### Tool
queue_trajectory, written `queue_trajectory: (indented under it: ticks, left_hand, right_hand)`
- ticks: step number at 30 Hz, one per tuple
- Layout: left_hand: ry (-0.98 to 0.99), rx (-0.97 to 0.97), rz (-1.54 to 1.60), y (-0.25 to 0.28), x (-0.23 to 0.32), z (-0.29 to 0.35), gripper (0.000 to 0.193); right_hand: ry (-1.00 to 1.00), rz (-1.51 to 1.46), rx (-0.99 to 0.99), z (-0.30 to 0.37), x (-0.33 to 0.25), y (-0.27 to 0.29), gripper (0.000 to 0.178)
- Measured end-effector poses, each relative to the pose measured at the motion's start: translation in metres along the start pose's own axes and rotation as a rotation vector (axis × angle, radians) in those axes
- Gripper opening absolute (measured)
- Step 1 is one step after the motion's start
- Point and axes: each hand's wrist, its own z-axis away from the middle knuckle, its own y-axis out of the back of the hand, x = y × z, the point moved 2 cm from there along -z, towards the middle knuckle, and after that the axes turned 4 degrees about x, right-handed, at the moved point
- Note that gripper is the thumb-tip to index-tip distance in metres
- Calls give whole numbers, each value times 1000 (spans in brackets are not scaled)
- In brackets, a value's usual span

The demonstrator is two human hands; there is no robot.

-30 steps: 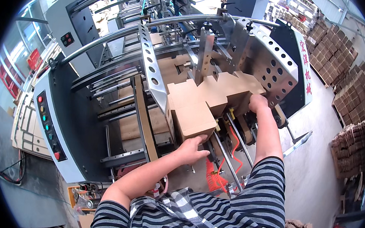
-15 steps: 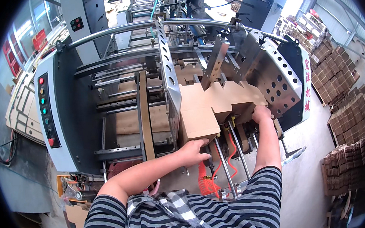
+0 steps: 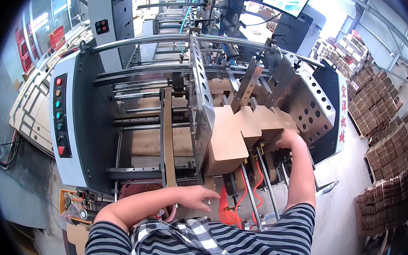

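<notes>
A thick stack of brown cardboard blanks (image 3: pixel 229 144), with stepped and notched edges, sits between two metal side plates of a machine. My right hand (image 3: pixel 290 139) is at the near right edge of the stack, its fingers bent around that edge; the fingertips are partly hidden. My left hand (image 3: pixel 200 197) hangs apart from the cardboard, below its near left corner, with fingers stretched out and nothing in them. The perforated left plate (image 3: pixel 200 103) stands along the stack's left side, the perforated right plate (image 3: pixel 310 107) beyond its right side.
Steel rods (image 3: pixel 252 196) and coiled orange air hoses (image 3: pixel 227 210) lie below the stack, close to my hands. A button panel (image 3: pixel 60 116) is on the machine's left housing. Bundled cardboard piles (image 3: pixel 385 185) stand on the floor at right. A lit screen (image 3: pixel 287 0) hangs at the back.
My left hand has let go of the stack's near left corner and drawn back toward me, its fingers spreading. My right hand stays at the right edge. The whole view has shifted slightly.
</notes>
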Motion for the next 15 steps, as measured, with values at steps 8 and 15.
queue_trajectory:
  ticks: [8, 15]
  left_hand:
    - [480, 276, 336, -22, 10, 112, 49]
    - [339, 761, 887, -75, -7, 162, 33]
  right_hand:
    - [384, -308, 220, 115, -87, 91, 24]
    - [1209, -454, -96, 228, -178, 53, 21]
